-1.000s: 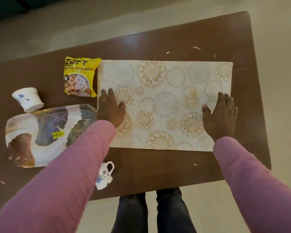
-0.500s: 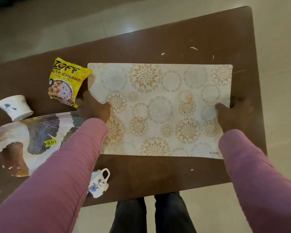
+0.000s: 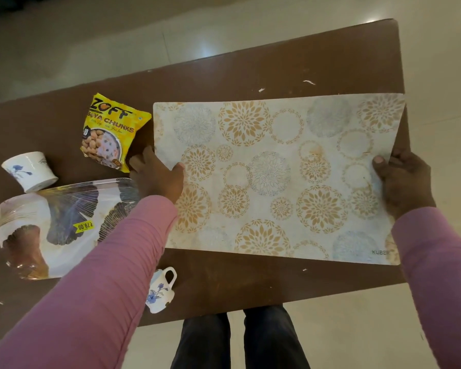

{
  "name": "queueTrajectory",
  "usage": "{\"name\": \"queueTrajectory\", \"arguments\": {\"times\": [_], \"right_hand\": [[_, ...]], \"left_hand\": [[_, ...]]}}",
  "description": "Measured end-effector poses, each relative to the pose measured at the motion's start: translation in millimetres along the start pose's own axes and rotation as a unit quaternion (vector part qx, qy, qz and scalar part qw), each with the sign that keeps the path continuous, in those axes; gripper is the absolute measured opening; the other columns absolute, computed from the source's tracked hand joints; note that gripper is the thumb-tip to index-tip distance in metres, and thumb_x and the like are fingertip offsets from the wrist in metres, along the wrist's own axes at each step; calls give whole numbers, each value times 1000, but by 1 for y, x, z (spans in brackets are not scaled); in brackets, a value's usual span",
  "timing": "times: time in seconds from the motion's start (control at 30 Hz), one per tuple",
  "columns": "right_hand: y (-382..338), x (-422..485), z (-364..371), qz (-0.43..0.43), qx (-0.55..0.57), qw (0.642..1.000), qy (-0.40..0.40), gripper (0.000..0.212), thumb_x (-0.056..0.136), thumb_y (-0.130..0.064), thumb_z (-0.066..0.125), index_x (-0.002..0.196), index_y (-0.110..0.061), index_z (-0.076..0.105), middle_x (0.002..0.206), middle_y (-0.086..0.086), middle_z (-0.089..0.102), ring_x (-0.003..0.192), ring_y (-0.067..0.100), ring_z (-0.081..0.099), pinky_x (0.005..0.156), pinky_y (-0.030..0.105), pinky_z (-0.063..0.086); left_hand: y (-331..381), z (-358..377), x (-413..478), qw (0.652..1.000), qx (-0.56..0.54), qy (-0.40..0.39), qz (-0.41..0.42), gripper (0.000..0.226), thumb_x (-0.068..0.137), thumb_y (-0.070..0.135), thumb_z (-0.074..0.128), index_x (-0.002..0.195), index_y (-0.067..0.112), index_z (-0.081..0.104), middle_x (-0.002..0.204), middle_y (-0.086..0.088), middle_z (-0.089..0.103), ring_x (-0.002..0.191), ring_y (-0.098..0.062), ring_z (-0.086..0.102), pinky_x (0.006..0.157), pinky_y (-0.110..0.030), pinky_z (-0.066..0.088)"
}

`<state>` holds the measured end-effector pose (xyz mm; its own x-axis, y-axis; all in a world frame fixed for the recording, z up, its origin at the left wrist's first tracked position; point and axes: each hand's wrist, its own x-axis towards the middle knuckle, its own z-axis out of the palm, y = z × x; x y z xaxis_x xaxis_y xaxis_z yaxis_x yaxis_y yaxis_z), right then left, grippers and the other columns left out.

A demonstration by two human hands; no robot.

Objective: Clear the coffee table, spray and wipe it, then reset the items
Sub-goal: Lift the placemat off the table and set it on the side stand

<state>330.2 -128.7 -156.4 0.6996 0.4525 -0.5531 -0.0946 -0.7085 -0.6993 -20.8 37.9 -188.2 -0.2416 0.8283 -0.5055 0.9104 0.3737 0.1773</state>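
A cream placemat [image 3: 274, 179] with gold and blue flower circles is held just above the brown coffee table [image 3: 224, 75]. My left hand [image 3: 157, 175] grips its left edge, thumb on top. The right edge is pinched by my right hand [image 3: 402, 182], and it reaches past the table's right side. Left of the mat lies a yellow soya chunks packet [image 3: 111, 133]. A patterned tray [image 3: 51, 227] with a yellow price sticker sits at the front left, partly under my left sleeve.
A white cup [image 3: 30, 170] with a blue flower lies tipped at the far left. A small white floral jug [image 3: 161, 290] stands near the front edge. White crumbs dot the table. Pale floor tiles surround it, and my legs show below.
Both hands went from resting flat on the placemat to gripping its left and right edges. The mat has shifted right and lifted, now overhanging the table's right side.
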Motion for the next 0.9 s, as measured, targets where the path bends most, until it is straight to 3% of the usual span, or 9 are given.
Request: {"name": "queueTrajectory", "arguments": {"times": [0.07, 0.2, 0.33, 0.4, 0.53, 0.6, 0.73, 0.83, 0.9], "right_hand": [[-3, 4, -8, 14, 36, 999, 0, 25, 90, -6, 59, 108, -21, 67, 95, -15, 73, 92, 2, 68, 81, 19, 54], [-11, 4, -21, 39, 61, 997, 8, 20, 91, -3, 59, 91, -23, 63, 67, -21, 70, 66, -5, 66, 61, 11, 51], [-12, 1, -38, 39, 52, 998, 9, 17, 90, -6, 61, 103, -15, 64, 68, -14, 71, 60, -3, 66, 55, 12, 52], [-18, -6, -44, 23, 18, 999, 16, 23, 90, -11, 63, 113, -12, 63, 81, -4, 71, 56, -5, 63, 52, 10, 50], [-38, -33, -43, -15, -47, 999, 7, 30, 89, -13, 64, 119, -11, 63, 103, 7, 65, 74, 8, 62, 54, 3, 46], [-51, -49, -39, -14, -62, 998, -15, 36, 87, -7, 65, 123, -12, 61, 103, 4, 64, 77, 9, 61, 53, 2, 45], [-74, -81, -37, -17, -103, 994, -44, 41, 83, -1, 68, 122, -4, 61, 106, 7, 65, 89, 18, 62, 60, 6, 49], [-86, -111, -37, -31, -118, 993, -10, 34, 80, -3, 72, 112, 2, 63, 97, 8, 63, 86, 19, 58, 55, 5, 46], [-92, -134, -37, -43, -126, 991, 16, 33, 78, -9, 75, 106, 2, 64, 92, 8, 61, 83, 19, 55, 61, 15, 46]], "left_hand": [[-1, 0, -2, 1000, -11, -13, 8, 69, 90, 35, 65, 145, 11, 33, 144, -18, 31, 129, -41, 37, 104, -49, 35], [-2, -3, -8, 995, -80, -59, 2, 53, 91, 35, 62, 136, 13, 45, 140, -13, 36, 119, -38, 48, 99, -45, 41], [-10, -15, -10, 976, -186, -101, -47, 27, 93, 22, 58, 119, 12, 62, 123, -8, 60, 107, -29, 58, 95, -39, 47], [-17, -28, -16, 967, -223, -107, -55, 19, 93, 14, 57, 110, 14, 65, 117, -9, 64, 105, -30, 61, 95, -42, 50], [-32, -59, -32, 955, -280, -84, -52, 20, 95, 9, 55, 113, 13, 63, 111, -5, 62, 98, -23, 59, 88, -34, 48], [-42, -75, -37, 957, -280, -61, -46, 25, 94, 8, 56, 117, 8, 63, 113, -7, 63, 100, -24, 58, 88, -32, 47], [-65, -106, -45, 957, -282, -43, -58, 25, 91, 14, 59, 115, 12, 64, 121, -10, 63, 110, -30, 59, 100, -47, 47], [-83, -130, -54, 956, -287, -33, -50, 29, 91, 16, 60, 119, 12, 63, 122, -9, 64, 110, -30, 60, 101, -47, 47], [-96, -149, -63, 952, -301, -27, -43, 30, 90, 16, 62, 120, 12, 63, 122, -10, 65, 110, -29, 61, 102, -46, 47]]}}
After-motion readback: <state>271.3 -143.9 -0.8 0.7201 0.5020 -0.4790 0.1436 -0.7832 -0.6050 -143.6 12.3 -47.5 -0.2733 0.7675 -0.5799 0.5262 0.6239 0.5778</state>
